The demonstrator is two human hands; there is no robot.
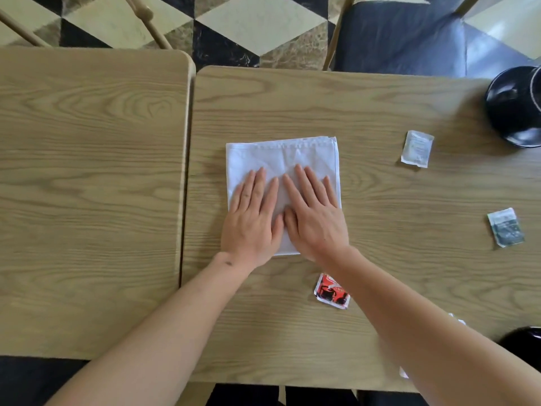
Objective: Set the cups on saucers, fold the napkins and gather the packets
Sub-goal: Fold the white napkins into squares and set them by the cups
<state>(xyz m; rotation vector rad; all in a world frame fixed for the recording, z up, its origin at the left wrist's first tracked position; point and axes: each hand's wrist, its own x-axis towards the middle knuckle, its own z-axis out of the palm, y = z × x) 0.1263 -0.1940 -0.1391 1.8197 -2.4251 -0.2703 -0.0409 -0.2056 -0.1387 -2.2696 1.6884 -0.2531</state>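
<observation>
A white napkin (pixel 281 159), folded into a square, lies flat on the right-hand wooden table (pixel 366 112). My left hand (pixel 251 218) and my right hand (pixel 313 215) rest side by side on its near half, palms down, fingers spread, holding nothing. A red and black packet (pixel 332 292) lies just under my right forearm. A white packet (pixel 417 148) sits to the right of the napkin. A green and grey packet (pixel 506 227) lies near the right edge. A black cup on a black saucer (pixel 510 112) stands at the far right, cut off by the frame.
A second wooden table (pixel 87 186) adjoins on the left, with a narrow gap between the two. Another black object (pixel 524 341) shows at the lower right edge. A white scrap (pixel 403 373) peeks out beneath my right arm. A dark chair seat (pixel 409 33) stands beyond the table.
</observation>
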